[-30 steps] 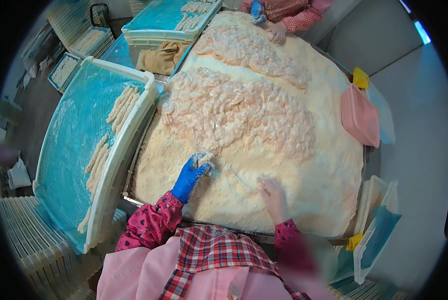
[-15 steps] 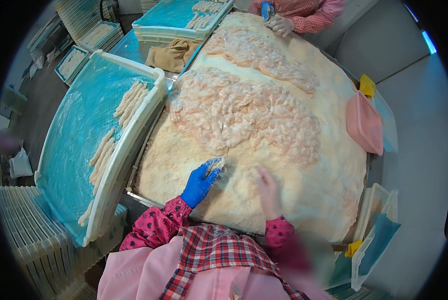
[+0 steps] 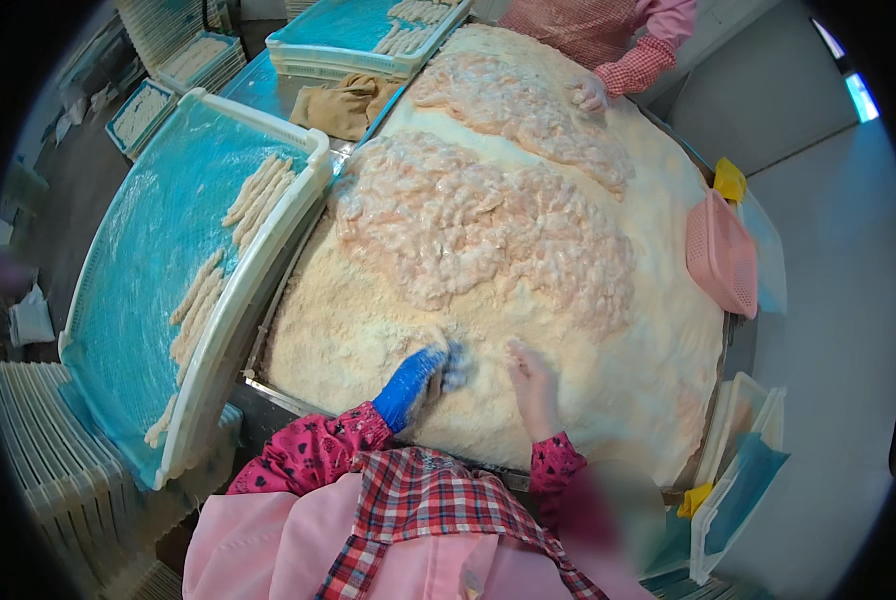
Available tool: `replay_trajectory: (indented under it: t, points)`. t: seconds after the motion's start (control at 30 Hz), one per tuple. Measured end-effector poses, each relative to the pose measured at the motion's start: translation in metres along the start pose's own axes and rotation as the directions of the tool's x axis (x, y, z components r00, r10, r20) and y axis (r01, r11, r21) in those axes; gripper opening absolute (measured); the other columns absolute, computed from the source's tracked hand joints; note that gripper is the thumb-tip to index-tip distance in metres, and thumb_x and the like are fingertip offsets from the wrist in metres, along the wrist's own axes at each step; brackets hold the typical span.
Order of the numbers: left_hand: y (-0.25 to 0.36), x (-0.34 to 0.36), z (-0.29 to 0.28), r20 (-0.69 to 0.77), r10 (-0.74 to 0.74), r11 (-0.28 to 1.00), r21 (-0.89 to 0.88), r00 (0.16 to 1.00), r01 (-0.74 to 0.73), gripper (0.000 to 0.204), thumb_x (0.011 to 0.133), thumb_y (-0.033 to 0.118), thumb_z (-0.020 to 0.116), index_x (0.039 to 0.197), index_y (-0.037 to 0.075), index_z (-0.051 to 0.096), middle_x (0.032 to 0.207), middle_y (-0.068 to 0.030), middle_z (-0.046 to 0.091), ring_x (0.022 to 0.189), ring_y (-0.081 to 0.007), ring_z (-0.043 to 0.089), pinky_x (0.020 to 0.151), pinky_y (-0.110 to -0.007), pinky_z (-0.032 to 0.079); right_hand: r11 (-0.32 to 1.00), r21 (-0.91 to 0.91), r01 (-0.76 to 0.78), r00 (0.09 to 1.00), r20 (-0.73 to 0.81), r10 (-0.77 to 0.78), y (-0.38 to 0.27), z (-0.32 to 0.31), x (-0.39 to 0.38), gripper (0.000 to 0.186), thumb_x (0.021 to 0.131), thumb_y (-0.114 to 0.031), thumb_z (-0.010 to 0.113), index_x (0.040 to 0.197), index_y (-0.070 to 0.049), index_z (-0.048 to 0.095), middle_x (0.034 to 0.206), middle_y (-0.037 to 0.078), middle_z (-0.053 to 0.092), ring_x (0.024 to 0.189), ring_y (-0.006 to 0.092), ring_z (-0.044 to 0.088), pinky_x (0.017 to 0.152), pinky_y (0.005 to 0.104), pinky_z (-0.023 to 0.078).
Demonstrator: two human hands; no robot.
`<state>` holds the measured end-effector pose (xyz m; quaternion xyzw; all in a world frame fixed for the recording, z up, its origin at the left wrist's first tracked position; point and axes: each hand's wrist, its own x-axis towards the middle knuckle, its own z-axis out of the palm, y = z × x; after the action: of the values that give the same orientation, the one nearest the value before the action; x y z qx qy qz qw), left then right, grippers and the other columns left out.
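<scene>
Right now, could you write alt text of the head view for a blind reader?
A person's right hand and blue-gloved left hand reach over pale crumbs, before a mound of raw pinkish meat. At left, a blue-lined white tray holds coated strips; a co-worker's hand is opposite.

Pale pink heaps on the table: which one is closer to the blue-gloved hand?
The larger, nearer heap, just beyond the blue-gloved left hand. The other heap lies farther across, beyond a pale powdery strip, near the co-worker's hand.

Food workshop: pale pieces (image 3: 488,225), stacked trays (image 3: 73,470)
</scene>
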<state>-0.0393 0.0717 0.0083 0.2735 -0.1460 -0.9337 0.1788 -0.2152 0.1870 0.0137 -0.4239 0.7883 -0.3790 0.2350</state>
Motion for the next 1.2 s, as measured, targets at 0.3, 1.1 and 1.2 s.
replay_trajectory:
  t: [0.3, 1.1, 1.2]
  points:
    - [0.013, -0.024, 0.011, 0.251, 0.253, -0.506, 0.858, 0.934, -0.094, 0.037, 0.081, 0.04, 0.059, 0.093, 0.005, 0.057, 0.082, -0.0153, 0.063, 0.069, -0.0298, 0.062, 0.057, -0.043, 0.046, 1.0, -0.007, -0.006, 0.999, -0.036, 0.006, -0.028, 0.034, 0.022, 0.025, 0.086, -0.003, 0.054, 0.111, 0.001, 0.059, 0.113, 0.008, 0.059, 0.097, 0.0142, 0.057, 0.083, 0.0241, 0.045]
    - [-0.061, 0.026, -0.006, 0.154, 0.069, 0.994, -0.097, 0.986, -0.054, 0.046, 0.098, 0.027, 0.04, 0.137, 0.004, 0.035, 0.127, -0.0064, 0.049, 0.11, -0.0152, 0.049, 0.098, -0.03, 0.038, 0.801, -0.443, 0.402, 0.853, -0.137, -0.504, -0.079, 0.03, 0.018, 0.05, 0.094, -0.037, 0.027, 0.129, -0.008, 0.048, 0.138, 0.017, 0.039, 0.135, 0.0354, 0.024, 0.109, 0.0547, 0.005]
    - [-0.038, 0.022, -0.008, 0.513, 0.214, 0.937, -0.349, 0.831, -0.026, 0.045, 0.098, 0.027, 0.04, 0.136, 0.004, 0.037, 0.127, -0.0075, 0.048, 0.11, -0.0161, 0.048, 0.098, -0.03, 0.038, 0.775, -0.264, 0.574, 0.795, -0.046, -0.605, -0.099, 0.042, 0.018, 0.052, 0.095, -0.037, 0.025, 0.133, -0.004, 0.042, 0.142, 0.019, 0.033, 0.135, 0.037, 0.022, 0.109, 0.0529, 0.009]
